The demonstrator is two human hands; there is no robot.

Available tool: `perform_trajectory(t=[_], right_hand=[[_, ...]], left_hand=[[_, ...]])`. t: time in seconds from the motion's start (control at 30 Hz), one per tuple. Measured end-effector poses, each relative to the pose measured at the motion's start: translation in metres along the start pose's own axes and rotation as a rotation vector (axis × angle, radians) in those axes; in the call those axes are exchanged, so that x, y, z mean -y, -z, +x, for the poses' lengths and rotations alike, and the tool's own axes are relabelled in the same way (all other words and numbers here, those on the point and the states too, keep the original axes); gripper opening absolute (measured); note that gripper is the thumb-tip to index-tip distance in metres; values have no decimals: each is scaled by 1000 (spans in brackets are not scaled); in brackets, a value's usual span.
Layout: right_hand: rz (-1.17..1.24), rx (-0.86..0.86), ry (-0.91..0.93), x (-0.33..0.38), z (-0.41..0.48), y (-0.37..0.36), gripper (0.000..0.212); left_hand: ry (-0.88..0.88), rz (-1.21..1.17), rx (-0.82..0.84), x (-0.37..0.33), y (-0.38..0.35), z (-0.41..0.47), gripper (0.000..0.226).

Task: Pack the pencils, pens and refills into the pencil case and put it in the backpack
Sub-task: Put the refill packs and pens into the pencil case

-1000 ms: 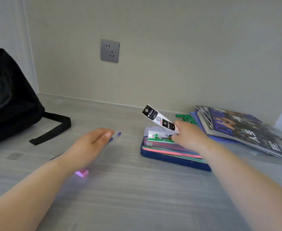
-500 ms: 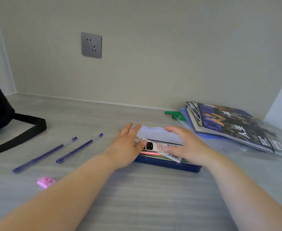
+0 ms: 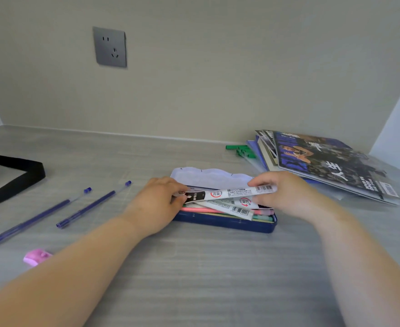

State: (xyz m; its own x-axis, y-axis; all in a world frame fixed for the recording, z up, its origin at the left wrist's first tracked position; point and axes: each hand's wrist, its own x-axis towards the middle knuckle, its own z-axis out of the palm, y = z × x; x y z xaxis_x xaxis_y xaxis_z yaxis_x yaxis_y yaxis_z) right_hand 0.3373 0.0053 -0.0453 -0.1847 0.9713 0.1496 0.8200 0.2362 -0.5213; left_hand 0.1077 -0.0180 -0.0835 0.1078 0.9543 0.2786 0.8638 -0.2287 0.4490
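Holding one refill pack (image 3: 227,193) over open pencil case (image 3: 225,223) — left hand (image 3: 157,204) and right hand (image 3: 286,192) clamped on its ends. Two pens (image 3: 92,204) on table (image 3: 194,267); backpack (image 3: 10,178) cut off — case contents perhaps pencils, unclear.

Magazine stack (image 3: 321,161) on desk (image 3: 194,267); green clips (image 3: 241,149) just left of stack, wall socket (image 3: 109,46) far upper left, pink eraser (image 3: 36,256) far lower left.
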Motion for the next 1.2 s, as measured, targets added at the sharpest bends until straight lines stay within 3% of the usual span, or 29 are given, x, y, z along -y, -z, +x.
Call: perform_trajectory(t=[0.3, 0.43, 0.53, 0.63, 0.73, 0.93, 1.1, 1.2], right_hand=[[36, 21, 22, 1, 5, -22, 33], [225, 71, 10, -2, 5, -15, 37], [336, 89, 31, 2, 0, -10, 21], [257, 127, 118, 6, 0, -15, 19], [74, 92, 174, 8, 4, -23, 23], [-184, 41, 272, 9, 8, -29, 28], [-78, -38, 264, 14, 6, -29, 25], [-40, -66, 273, 15, 2, -28, 26]], left_hand=[[70, -35, -89, -13, -5, -3, 48], [70, 184, -73, -17, -3, 1, 49], [99, 305, -53, -20, -3, 10, 48], [104, 278, -44, -23, -7, 18, 41], [104, 85, -4, -25, -14, 22, 34], [-51, 44, 34, -19, -17, 26, 30], [-71, -57, 10, -18, -1, 15, 39], [2, -13, -22, 0, 28, -1, 40]])
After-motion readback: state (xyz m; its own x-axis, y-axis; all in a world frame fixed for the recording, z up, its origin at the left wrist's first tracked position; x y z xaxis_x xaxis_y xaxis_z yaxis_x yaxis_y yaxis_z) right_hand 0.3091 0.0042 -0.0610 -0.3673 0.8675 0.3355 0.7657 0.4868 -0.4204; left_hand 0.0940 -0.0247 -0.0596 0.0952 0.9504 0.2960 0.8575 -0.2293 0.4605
